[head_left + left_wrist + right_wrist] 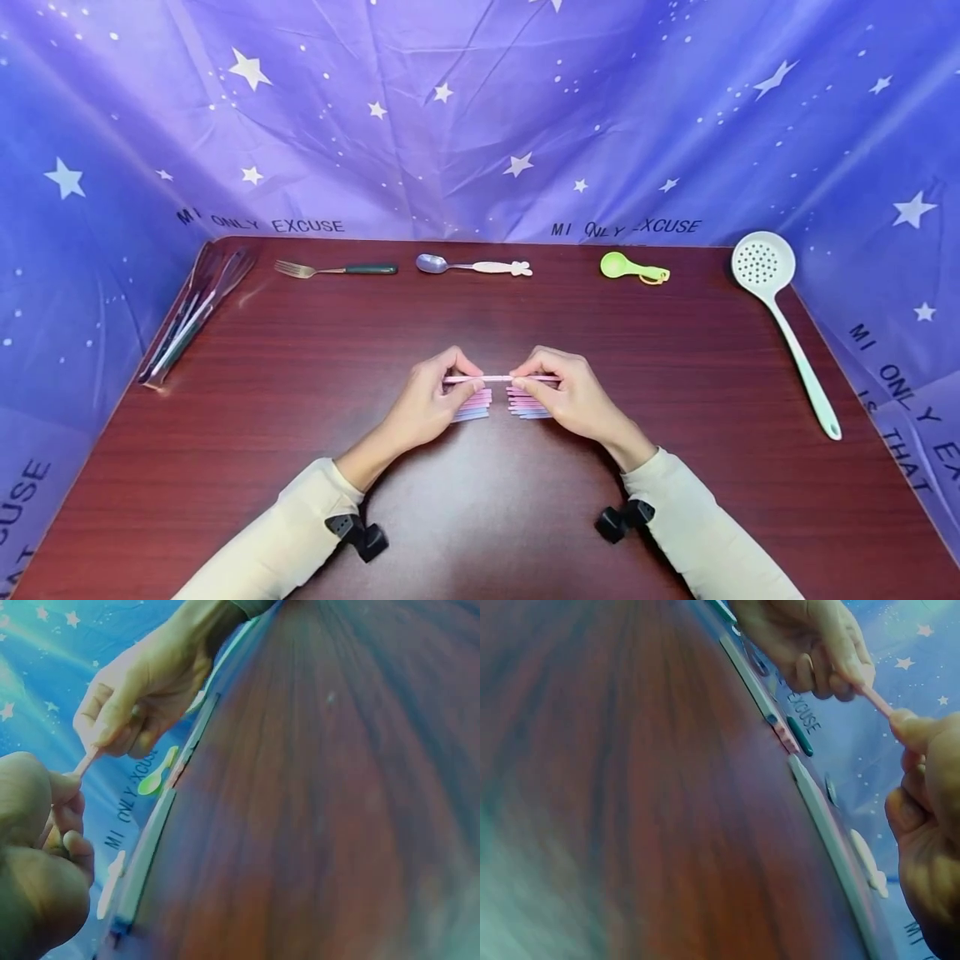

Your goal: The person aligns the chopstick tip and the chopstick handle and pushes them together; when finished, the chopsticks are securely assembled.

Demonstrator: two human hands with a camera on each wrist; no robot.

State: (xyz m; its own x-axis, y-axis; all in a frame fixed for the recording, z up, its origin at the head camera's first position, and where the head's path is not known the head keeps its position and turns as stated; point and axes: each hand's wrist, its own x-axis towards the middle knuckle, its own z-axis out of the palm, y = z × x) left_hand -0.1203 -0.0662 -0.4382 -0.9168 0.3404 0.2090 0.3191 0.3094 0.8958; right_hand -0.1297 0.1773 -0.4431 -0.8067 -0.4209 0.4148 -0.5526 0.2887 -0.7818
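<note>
Cream sleeves cover my forearms, which slant in from the near left and near right until my hands almost meet over the middle of the table. My left hand pinches the left part of a thin pink stick between thumb and forefinger; my right hand pinches its right part the same way. A short bare length shows between my fingertips, running left to right. I cannot tell whether it is one piece or two meeting end to end. Just on the near side lie a left row of sticks and a right row of sticks, pink shading to blue, with a gap between them.

From the head, my hands hide the rows' outer ends. The wrist views, low and edge-on, show my pinch raised clear of the table and my lower fingers curled beneath. Only the head view shows whole the green-handled fork at far left and the pale slotted skimmer at far right.
</note>
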